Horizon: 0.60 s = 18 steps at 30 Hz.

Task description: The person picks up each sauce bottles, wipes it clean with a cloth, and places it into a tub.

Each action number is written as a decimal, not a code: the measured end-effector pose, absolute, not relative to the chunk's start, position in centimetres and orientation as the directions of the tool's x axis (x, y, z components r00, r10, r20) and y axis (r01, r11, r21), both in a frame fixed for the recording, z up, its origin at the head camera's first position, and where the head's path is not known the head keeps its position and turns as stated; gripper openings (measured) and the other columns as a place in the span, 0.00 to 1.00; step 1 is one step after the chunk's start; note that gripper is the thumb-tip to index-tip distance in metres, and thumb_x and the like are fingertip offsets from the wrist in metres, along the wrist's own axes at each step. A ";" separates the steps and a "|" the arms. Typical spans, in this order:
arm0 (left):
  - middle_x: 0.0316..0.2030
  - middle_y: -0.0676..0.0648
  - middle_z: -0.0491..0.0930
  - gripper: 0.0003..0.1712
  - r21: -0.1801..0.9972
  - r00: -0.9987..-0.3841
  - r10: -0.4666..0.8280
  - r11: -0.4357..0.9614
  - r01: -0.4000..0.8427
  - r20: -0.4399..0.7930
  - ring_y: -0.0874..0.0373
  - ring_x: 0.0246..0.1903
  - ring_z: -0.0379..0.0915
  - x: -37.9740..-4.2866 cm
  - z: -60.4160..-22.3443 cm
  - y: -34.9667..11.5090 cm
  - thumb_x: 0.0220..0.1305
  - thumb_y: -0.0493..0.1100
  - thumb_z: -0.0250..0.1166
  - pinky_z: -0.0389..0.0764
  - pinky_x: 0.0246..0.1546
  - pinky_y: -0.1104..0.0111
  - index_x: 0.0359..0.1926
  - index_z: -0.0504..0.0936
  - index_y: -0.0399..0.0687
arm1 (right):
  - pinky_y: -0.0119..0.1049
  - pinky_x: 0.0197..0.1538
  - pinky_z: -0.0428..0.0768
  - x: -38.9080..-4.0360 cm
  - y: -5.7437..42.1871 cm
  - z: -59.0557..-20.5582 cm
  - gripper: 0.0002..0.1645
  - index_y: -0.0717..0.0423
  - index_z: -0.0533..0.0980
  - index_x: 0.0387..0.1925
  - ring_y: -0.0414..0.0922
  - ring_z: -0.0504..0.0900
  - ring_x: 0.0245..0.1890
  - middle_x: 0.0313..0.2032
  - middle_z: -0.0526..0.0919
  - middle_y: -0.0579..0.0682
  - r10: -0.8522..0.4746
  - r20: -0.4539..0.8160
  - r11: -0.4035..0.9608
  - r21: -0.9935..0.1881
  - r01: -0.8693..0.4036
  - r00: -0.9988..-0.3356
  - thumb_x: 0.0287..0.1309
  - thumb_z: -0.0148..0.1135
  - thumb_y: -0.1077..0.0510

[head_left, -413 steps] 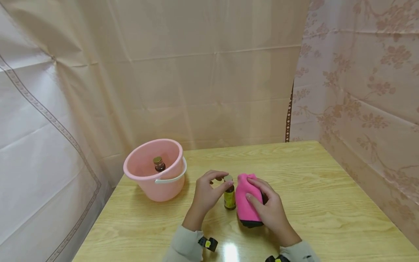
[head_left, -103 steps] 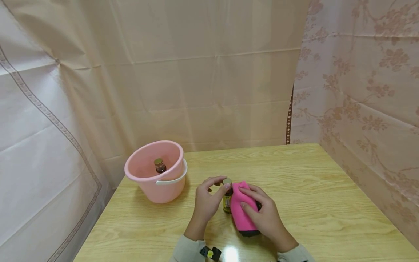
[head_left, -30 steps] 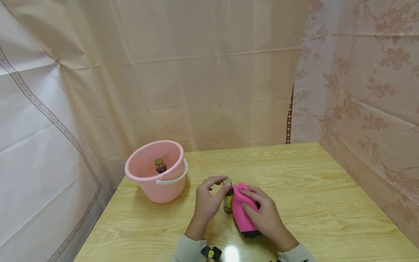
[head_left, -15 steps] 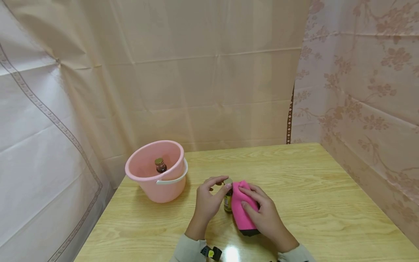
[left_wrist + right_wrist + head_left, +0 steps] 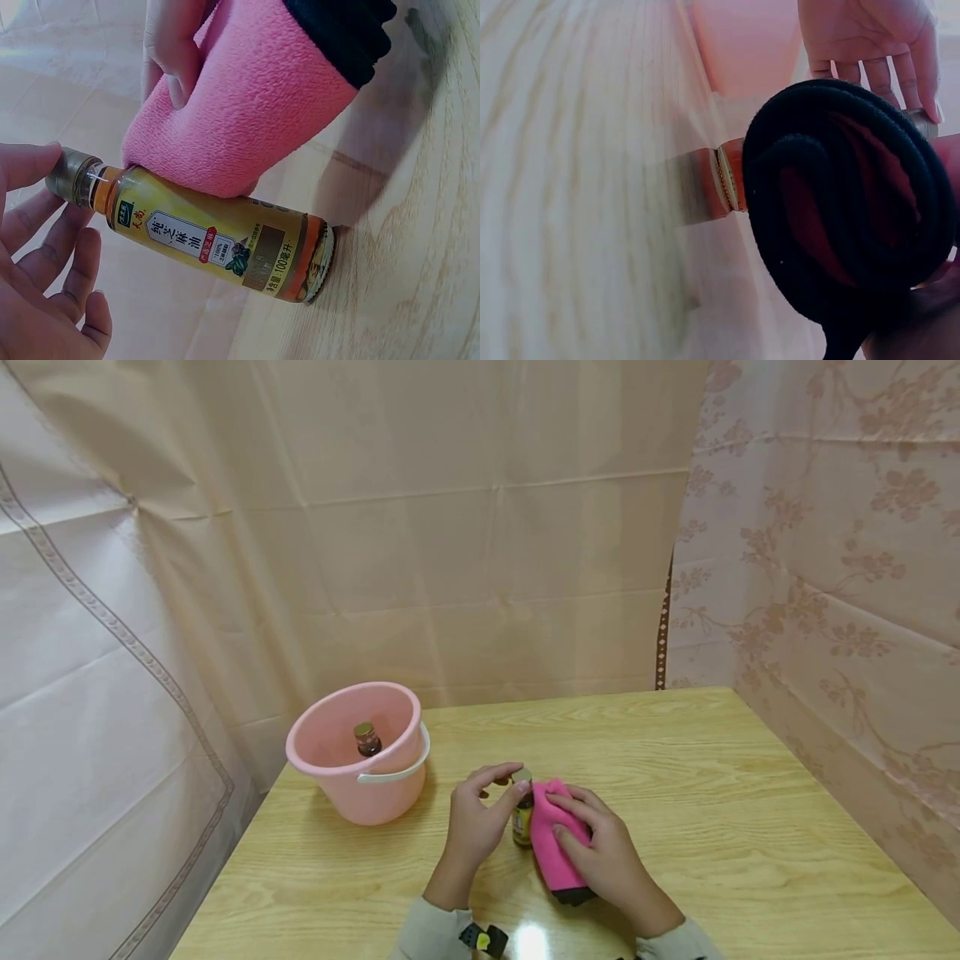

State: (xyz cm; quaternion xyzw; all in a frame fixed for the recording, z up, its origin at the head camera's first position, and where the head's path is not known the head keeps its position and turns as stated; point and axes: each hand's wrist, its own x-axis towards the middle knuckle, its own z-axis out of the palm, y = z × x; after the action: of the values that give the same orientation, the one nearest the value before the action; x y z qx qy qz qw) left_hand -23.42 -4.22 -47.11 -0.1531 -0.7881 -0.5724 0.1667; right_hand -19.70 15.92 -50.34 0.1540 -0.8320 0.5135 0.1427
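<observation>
A small sesame oil bottle [image 5: 187, 229] with a yellow label and gold cap stands upright on the table. My left hand [image 5: 472, 822] pinches its cap [image 5: 69, 177] between thumb and index finger, the other fingers loosely bent beside it. In my right hand [image 5: 611, 856] is a folded pink cloth [image 5: 553, 847] with a black edge, pressed against the bottle's right side. The left wrist view shows the cloth [image 5: 247, 97] touching the label. Rolled black layers of the cloth [image 5: 810, 255] hide most of the bottle from the right wrist camera.
A pink bucket [image 5: 375, 802] with a white handle [image 5: 393, 774] stands at the table's back left. Inside it is another dark bottle [image 5: 367, 742] with a gold cap. The wooden table [image 5: 750, 827] is bounded by hanging curtains [image 5: 480, 568] behind and at both sides.
Since the earliest frame, the cloth has come left against the bottle, and the right hand with it. Over the last second the cloth shifts slightly on the bottle; the left hand stays at the cap.
</observation>
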 end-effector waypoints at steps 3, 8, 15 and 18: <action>0.45 0.60 0.87 0.13 0.851 -0.898 0.052 0.296 0.433 0.438 0.55 0.49 0.79 -23.5 -47.1 -4.2 0.65 0.55 0.73 0.68 0.50 0.50 0.50 0.89 0.69 | 0.44 0.62 0.79 -19.7 15.9 -50.3 0.26 0.41 0.82 0.61 0.51 0.76 0.67 0.68 0.76 0.46 -0.105 0.377 0.429 -0.817 -0.384 -0.920 0.64 0.70 0.62; 0.46 0.59 0.87 0.14 0.856 -0.900 0.057 0.286 0.430 0.433 0.52 0.50 0.79 -23.5 -47.2 -4.3 0.65 0.54 0.73 0.67 0.50 0.51 0.51 0.90 0.63 | 0.40 0.58 0.81 -19.8 15.9 -50.5 0.25 0.43 0.82 0.61 0.50 0.78 0.65 0.67 0.77 0.47 -0.097 0.357 0.441 -0.821 -0.362 -0.929 0.63 0.70 0.63; 0.46 0.60 0.87 0.14 0.860 -0.904 0.058 0.286 0.423 0.424 0.53 0.50 0.79 -23.4 -47.1 -4.3 0.65 0.55 0.73 0.67 0.51 0.51 0.51 0.90 0.65 | 0.40 0.57 0.81 -20.0 15.8 -50.8 0.25 0.42 0.83 0.59 0.47 0.79 0.62 0.65 0.79 0.47 -0.082 0.325 0.482 -0.815 -0.322 -0.942 0.62 0.71 0.63; 0.46 0.60 0.87 0.13 0.864 -0.906 0.058 0.281 0.419 0.420 0.53 0.49 0.79 -23.4 -47.0 -4.3 0.65 0.55 0.73 0.67 0.51 0.50 0.50 0.89 0.68 | 0.47 0.61 0.80 -20.0 15.8 -50.9 0.24 0.44 0.84 0.58 0.49 0.79 0.64 0.64 0.79 0.48 -0.083 0.310 0.501 -0.808 -0.309 -0.947 0.61 0.71 0.63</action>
State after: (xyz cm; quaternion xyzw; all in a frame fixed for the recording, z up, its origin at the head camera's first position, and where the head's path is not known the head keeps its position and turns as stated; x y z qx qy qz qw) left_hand -23.38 -4.26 -47.04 -0.1516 -0.7850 -0.5802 0.1555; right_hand -20.03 15.77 -50.85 0.1140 -0.8586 0.4862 0.1160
